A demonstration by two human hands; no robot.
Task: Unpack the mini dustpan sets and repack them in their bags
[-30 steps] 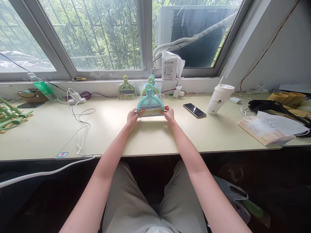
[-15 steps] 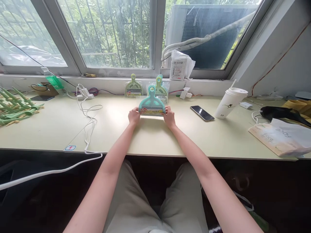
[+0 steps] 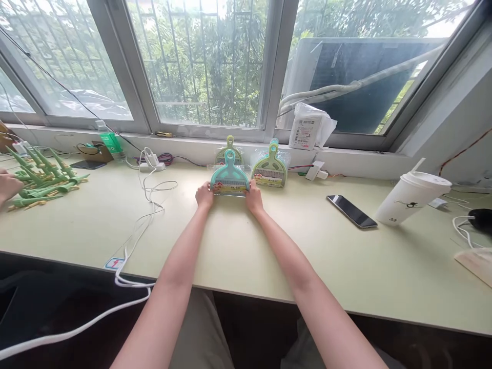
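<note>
A person seated at a long pale table (image 3: 238,246) under a window holds a packaged teal dustpan set (image 3: 229,179) upright at the far edge, the left hand (image 3: 204,195) gripping its lower left corner and the right hand (image 3: 253,196) its lower right corner, fingers closed on the wrapper. The teal pack stands on the table in front of a green dustpan set (image 3: 229,149) that leans against the sill and is mostly hidden behind it; a second green set (image 3: 270,172) stands just to the right, with what may be another teal handle peeking out behind it. By the look of the row, two or three packs are already stood up and the teal one is not yet released; whether more remain cannot be told. At the left, a pile of green stick-like items (image 3: 38,177) lies beside another person's hand (image 3: 7,185), cut off by the frame. A phone (image 3: 351,211), a lidded cup (image 3: 409,199) and a white cable (image 3: 148,205) sit on the table. The label print is too small to read.
</note>
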